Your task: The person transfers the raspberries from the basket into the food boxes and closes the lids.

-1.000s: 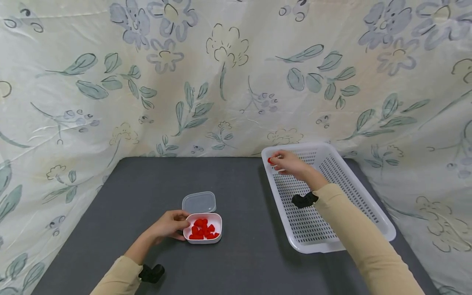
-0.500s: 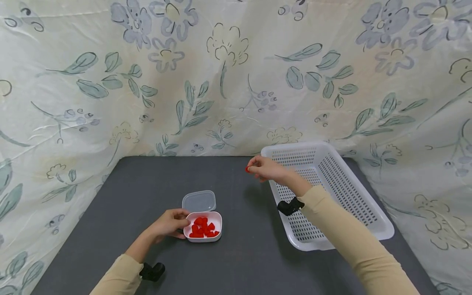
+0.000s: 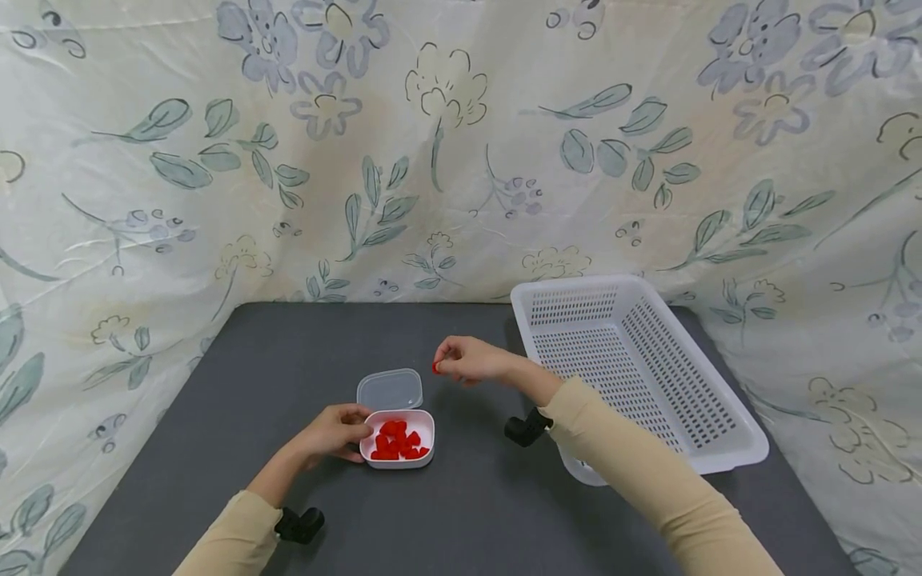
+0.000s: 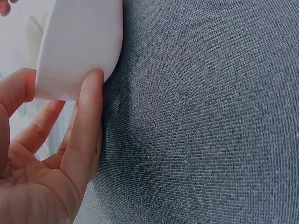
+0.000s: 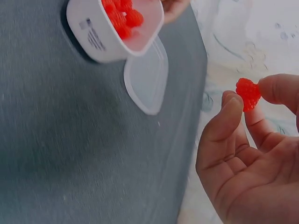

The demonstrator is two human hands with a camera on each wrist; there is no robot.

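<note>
A small label is seen on the tub [image 5: 114, 30], unreadable. A berry [image 5: 248, 94] is pinched by the raised right hand [image 3: 470, 361]; the tub is gripped by the left hand [image 3: 333, 432] on the tabletop [image 3: 475, 496].

Basket [image 3: 709, 448] right of box [image 3: 422, 459], lid [image 3: 390, 390] behind
</note>
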